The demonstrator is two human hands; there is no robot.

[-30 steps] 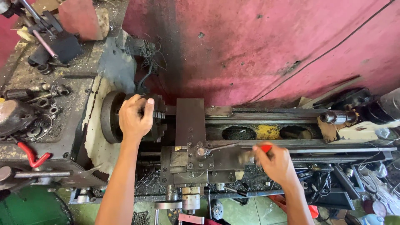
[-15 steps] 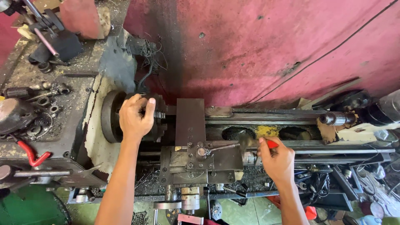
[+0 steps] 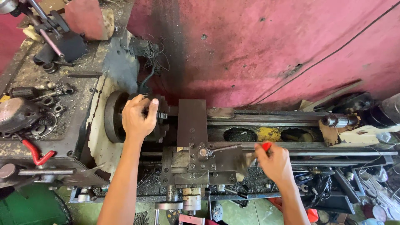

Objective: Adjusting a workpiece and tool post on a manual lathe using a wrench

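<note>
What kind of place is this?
Most likely a small metalworking shop: a worn metal lathe stands against a stained pink wall, with loose bearings and metal parts scattered on its grimy headstock.

Behind my lathe bed [image 3: 291, 118] a stained pink wall [image 3: 266, 46] is rising; left of it, a red-handled clamp [image 3: 36, 153] is lying among greasy bearings [image 3: 50, 106].

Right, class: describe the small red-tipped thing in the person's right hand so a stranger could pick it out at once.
Start at the long grey lathe standing against the red wall. Just right of its boxy carriage, the right hand grips a small tool with a red tip. It is the only bright red spot on the lathe bed; the other red piece, a curved handle, sits far left.
</note>
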